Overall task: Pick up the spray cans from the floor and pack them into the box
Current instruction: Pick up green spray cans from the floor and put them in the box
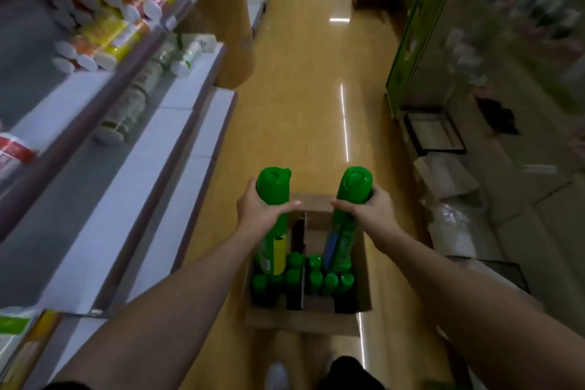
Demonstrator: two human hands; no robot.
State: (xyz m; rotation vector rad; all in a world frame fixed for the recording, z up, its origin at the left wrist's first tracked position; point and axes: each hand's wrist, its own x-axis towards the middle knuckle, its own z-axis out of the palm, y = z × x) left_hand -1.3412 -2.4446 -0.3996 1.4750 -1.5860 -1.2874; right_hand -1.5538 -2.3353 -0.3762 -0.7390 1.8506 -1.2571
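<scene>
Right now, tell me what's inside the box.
Upright green cans stand in the box between dividers. A can in the left hand and one in the right hand partly hide the far cells.

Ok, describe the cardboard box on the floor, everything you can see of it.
The box is plain brown cardboard, open at the top with its flaps folded outward. Cardboard dividers split it into cells; green-capped cans stand upright in several of them. It sits on the glossy yellow floor.

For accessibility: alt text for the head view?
A person's left hand grips one tall green spray can, right hand a second green can, both over an open brown cardboard box holding green-capped cans on a yellow floor.
</scene>
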